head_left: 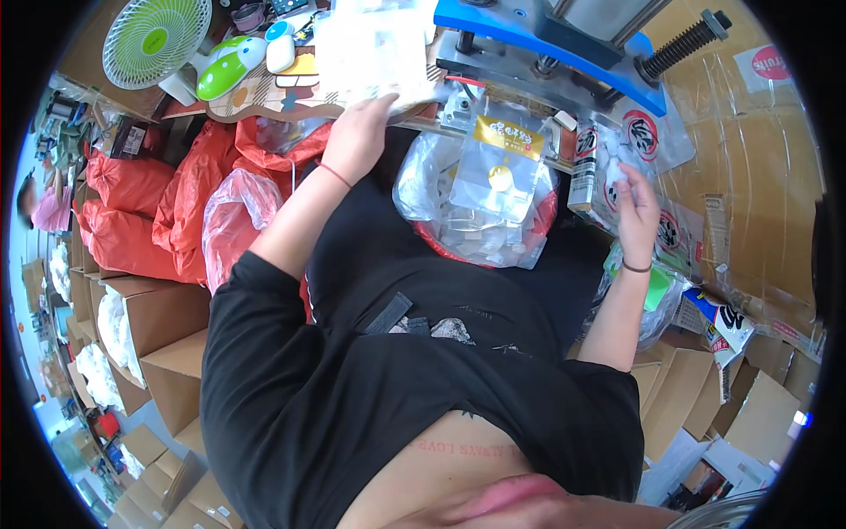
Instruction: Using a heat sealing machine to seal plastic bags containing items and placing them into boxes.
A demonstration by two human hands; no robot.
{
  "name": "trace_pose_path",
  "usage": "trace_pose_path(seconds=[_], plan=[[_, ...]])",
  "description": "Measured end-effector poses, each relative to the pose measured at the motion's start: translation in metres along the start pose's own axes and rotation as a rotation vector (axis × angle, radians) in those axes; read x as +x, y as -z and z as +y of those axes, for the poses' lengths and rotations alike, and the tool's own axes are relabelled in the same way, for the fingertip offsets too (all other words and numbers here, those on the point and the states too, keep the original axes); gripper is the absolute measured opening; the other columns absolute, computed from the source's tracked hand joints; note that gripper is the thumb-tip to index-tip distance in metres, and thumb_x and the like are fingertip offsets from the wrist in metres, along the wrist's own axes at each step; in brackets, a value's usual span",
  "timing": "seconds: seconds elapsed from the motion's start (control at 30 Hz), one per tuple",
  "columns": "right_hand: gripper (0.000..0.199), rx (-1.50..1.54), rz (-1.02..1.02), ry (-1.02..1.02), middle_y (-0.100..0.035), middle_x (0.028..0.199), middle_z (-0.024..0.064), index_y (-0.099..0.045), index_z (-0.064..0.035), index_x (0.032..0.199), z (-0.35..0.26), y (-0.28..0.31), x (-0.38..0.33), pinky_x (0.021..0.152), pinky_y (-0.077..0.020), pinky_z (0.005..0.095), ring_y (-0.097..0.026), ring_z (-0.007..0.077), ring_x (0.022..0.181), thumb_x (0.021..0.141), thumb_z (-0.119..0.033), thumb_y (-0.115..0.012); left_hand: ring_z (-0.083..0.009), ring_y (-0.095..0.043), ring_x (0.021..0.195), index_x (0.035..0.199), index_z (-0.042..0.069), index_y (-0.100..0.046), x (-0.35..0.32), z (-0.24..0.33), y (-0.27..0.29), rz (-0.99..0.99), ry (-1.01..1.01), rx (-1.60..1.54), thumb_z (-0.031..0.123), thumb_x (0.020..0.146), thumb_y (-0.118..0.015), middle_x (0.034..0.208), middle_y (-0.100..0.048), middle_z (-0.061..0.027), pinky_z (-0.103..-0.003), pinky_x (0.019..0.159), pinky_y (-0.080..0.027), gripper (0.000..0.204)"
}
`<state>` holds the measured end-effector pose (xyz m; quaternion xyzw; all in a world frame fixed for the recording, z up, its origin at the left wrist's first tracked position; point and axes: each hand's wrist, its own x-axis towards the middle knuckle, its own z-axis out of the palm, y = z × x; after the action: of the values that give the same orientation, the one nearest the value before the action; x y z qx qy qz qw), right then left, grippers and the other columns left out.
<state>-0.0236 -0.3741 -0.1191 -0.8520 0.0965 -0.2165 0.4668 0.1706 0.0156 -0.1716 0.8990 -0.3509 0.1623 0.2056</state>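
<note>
My left hand [359,137] reaches to the front edge of the work table. Its fingers are closed on the near edge of a pale, glossy stack of plastic bags [370,57], which glare washes out in part. Off to the right, my right hand [639,212] is raised beside an upright printed box [584,167]. The fingertips press together next to a whitish crumpled thing [615,169]; I cannot make out what they hold. Between my knees, a clear bag with a gold printed band [507,145] lies on a red-rimmed bin [432,247] full of clear plastic pieces.
A press with a blue plate [564,44] stands at the table's right end. A green fan [155,41] and a green-and-white mouse-shaped thing [231,70] occupy the left end. Red bags [132,225] and cardboard boxes [176,326] crowd the left; a large carton [749,176] walls the right.
</note>
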Motion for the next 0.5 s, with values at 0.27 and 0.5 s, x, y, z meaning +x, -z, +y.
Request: trace_pose_path(seconds=[0.27, 0.5], plan=[[0.017, -0.037, -0.316, 0.353, -0.064, 0.093, 0.0017, -0.065, -0.0001, 0.104, -0.084, -0.061, 0.013, 0.079, -0.0448, 0.0243, -0.056, 0.0088, 0.086, 0.099, -0.015, -0.058, -0.0129, -0.067, 0.078, 0.102, 0.000, -0.069, -0.003, 0.068, 0.017, -0.312, 0.246, -0.945, 0.014, 0.097, -0.060, 0.083, -0.071, -0.0090, -0.029, 0.073, -0.052, 0.017], [0.021, 0.020, -0.162, 0.290, -0.063, 0.091, -0.0003, -0.065, 0.0006, 0.101, -0.092, -0.049, 0.019, 0.076, -0.0432, 0.0217, -0.054, 0.0060, 0.083, 0.101, -0.019, -0.058, -0.0098, -0.062, 0.074, 0.099, 0.000, -0.069, -0.014, 0.107, 0.011, -0.334, 0.291, -1.110, 0.017, 0.098, -0.061, 0.079, -0.069, -0.0033, -0.028, 0.072, -0.052, 0.019]])
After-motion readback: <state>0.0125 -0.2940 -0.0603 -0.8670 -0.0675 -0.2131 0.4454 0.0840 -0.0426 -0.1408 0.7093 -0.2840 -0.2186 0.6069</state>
